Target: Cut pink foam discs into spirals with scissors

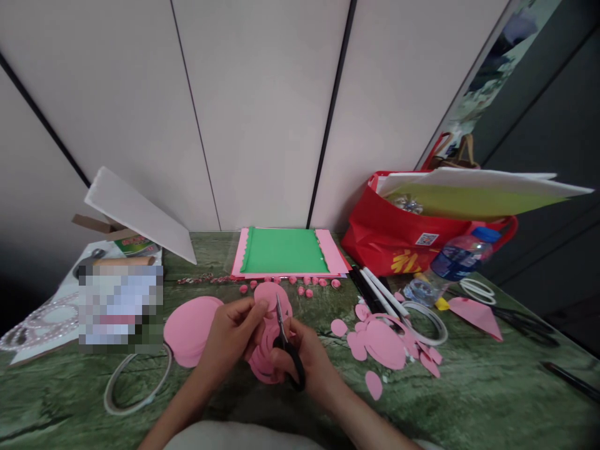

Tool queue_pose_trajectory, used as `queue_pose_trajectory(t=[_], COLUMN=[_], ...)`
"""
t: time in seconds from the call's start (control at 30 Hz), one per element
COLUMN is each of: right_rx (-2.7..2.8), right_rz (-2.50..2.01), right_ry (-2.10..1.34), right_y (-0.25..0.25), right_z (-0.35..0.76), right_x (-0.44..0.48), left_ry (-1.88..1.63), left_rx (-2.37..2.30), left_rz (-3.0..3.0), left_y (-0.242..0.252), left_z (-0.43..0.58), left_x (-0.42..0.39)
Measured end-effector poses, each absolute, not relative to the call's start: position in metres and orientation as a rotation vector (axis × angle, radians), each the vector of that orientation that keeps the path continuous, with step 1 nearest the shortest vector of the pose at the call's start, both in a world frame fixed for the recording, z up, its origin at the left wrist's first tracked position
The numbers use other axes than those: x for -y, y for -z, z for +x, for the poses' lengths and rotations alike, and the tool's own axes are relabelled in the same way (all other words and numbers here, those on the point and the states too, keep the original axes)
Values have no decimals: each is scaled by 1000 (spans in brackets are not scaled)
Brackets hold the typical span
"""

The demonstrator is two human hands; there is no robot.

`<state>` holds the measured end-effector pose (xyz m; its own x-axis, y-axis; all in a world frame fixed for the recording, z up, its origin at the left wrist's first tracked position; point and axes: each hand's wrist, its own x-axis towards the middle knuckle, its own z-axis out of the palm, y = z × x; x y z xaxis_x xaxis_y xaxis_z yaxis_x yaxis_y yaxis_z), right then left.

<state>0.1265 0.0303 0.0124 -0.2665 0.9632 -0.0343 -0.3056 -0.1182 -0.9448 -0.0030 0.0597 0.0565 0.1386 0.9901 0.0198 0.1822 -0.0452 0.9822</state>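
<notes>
Pink paper [268,292] is pinched between the thumb and fingers of my left hand [237,328], near the middle front of the table. My right hand [304,356] grips black-handled scissors [295,365]. Their blades point up and away from me and lie against the pink paper. More curled pink paper [263,365] shows below and between the hands. Left of my left hand lies a stack of pink paper circles [192,325]. Small pink rolled pieces [293,280] sit in a row beyond the hands. Loose pink cut pieces [384,344] are spread to the right.
Green and pink sheets [285,250] lie at the back. A red bag [384,231] and a water bottle [462,259] stand right, near white tape [440,331] and pens [375,290]. Another tape roll [110,394] and a leaning white board [140,212] are left.
</notes>
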Motion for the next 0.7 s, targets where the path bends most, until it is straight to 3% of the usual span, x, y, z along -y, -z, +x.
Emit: queue_pose_trajectory(t=[0.7], right_rx=[1030], right_rz=[-810], right_ry=[-1531], right_y=[-17], right_z=[127], right_x=[-34], left_ry=[-955], left_rx=[-1209], left_rz=[1452], left_y=[-57], left_z=[1], left_x=[-58])
